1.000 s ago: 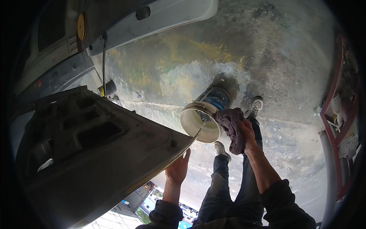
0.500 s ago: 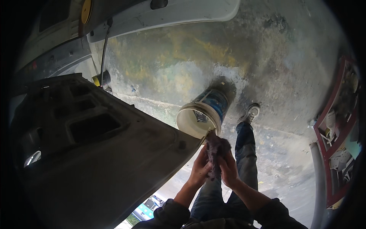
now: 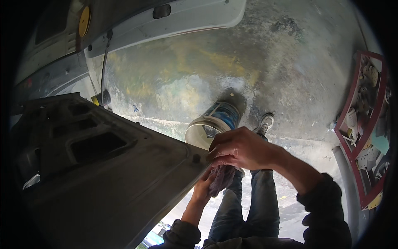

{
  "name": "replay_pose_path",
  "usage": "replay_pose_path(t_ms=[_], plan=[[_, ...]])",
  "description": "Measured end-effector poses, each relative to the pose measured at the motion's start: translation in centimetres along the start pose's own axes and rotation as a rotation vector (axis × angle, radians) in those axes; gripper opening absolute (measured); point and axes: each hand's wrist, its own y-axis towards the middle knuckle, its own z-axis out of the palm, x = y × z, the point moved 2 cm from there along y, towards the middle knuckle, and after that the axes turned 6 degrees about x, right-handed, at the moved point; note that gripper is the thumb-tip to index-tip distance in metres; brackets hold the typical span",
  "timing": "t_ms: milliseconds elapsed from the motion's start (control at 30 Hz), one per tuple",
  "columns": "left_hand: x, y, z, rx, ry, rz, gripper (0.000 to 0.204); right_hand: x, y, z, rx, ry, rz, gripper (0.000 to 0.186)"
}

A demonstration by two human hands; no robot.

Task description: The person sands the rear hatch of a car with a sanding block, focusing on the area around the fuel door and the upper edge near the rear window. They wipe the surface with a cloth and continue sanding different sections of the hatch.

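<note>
Uneven light, dim overall: floor [image 3: 302, 95] brightens to pale toward the lower middle, while the dark panel [image 3: 124, 182] sinks into shade, its recesses near black. Daylight glares almost white at the bottom edge, left of centre; right hand [image 3: 244, 149] catches a slight sheen. Fisheye curves the red shelf frame [image 3: 351, 155], corners go black, cloth [image 3: 223, 179] looks soft.

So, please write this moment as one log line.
left hand: touching purple cloth | right hand: at corner of dark panel, grip unclear | bucket: on floor, partly hidden
</note>
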Motion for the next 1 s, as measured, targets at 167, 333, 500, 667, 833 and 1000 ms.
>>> replay_pose_path(t_ms=[167,333,500,667,833,1000], plan=[[0.9,-0.4,-1.0,-0.012,0.019,0.032,0.058,-0.2,-0.2,0.5,-0.133,0.037,-0.042,0.017],[0.3,-1.1,-1.2,0.008,0.006,0.058,0.056,-0.4,-1.4,2.7,-0.353,-0.062,-0.044,0.021],[0.1,-1.6,-2.4,0.016,0.016,0.071,0.055,0.1,-1.4,2.4,-0.338,-0.041,0.001,0.020],[0.3,-2.5,-3.8,0.027,0.044,0.124,0.053,-0.2,-0.8,1.2,-0.194,-0.053,0.014,0.017],[1.3,-3.1,-6.0,0.046,0.028,0.166,0.051,-0.4,-1.6,2.6,-0.384,-0.168,-0.022,0.019],[2.5,-3.3,-9.1,0.084,0.055,0.199,0.050,-0.9,-2.1,5.3,-0.683,-0.075,-0.069,0.017]])
